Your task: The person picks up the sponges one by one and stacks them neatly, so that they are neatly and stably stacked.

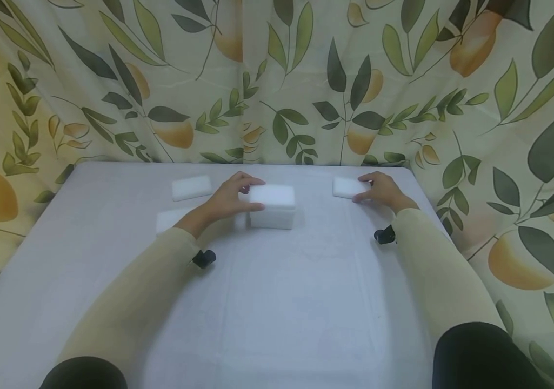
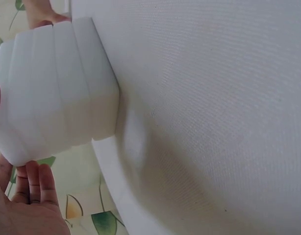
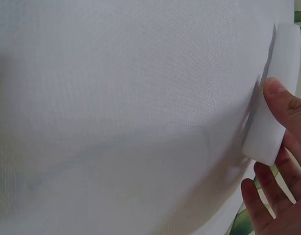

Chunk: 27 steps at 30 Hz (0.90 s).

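White block-shaped sponges stand in a neat stack [image 1: 272,219] near the middle of the table's far half. My left hand [image 1: 230,197] holds the top sponge [image 1: 277,195] by its left end, thumb on the near side and fingers on the far side. The left wrist view shows the stack's layers [image 2: 57,83] pressed flat together. Over on the right, my right hand [image 1: 384,190] pinches a single white sponge [image 1: 347,187] by its right end. In the right wrist view the thumb lies along that sponge's edge [image 3: 283,49]; whether it touches the table throughout, I cannot tell.
Two more white sponges lie left of the stack, one farther back [image 1: 192,188] and one nearer [image 1: 169,219], partly behind my left hand. A white cloth covers the table [image 1: 281,302]. Behind it hangs a leaf-and-fruit patterned curtain [image 1: 277,108].
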Available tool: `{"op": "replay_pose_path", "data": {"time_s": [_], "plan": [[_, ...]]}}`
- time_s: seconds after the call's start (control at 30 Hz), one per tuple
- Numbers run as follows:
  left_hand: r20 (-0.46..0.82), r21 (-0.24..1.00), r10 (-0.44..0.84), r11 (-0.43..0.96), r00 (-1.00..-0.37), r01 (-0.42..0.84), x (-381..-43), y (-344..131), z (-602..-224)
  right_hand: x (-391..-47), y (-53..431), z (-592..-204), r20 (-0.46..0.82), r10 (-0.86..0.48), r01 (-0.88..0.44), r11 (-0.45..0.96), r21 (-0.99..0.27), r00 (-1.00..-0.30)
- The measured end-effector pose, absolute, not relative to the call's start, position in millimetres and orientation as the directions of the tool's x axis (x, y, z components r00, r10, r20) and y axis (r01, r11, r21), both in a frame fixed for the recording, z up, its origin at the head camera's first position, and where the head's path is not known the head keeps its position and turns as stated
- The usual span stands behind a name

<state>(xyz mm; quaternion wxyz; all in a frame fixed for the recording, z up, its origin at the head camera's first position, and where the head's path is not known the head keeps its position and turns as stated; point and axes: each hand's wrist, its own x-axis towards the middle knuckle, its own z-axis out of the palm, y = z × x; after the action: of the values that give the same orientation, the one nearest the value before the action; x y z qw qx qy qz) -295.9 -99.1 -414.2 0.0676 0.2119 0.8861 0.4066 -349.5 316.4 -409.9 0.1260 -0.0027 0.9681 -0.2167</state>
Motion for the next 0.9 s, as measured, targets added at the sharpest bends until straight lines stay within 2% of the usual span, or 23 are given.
{"op": "replay_pose_path", "data": {"time_s": [0.33,0.63,0.9], "plan": [[0.046,0.746,0.433,0.584,-0.9,0.319,-297,-99,-415,-346,313,-405,-0.217,-0.102,0.003,0.9,-0.436,-0.971],[0.048,0.749,0.43,0.582,-0.901,0.317,-297,-99,-414,-349,300,-400,-0.139,-0.194,-0.114,0.889,-0.443,-0.971],[0.046,0.751,0.433,0.579,-0.9,0.317,-297,-98,-415,-350,290,-401,-0.149,-0.194,-0.105,0.88,-0.463,-0.97]]}}
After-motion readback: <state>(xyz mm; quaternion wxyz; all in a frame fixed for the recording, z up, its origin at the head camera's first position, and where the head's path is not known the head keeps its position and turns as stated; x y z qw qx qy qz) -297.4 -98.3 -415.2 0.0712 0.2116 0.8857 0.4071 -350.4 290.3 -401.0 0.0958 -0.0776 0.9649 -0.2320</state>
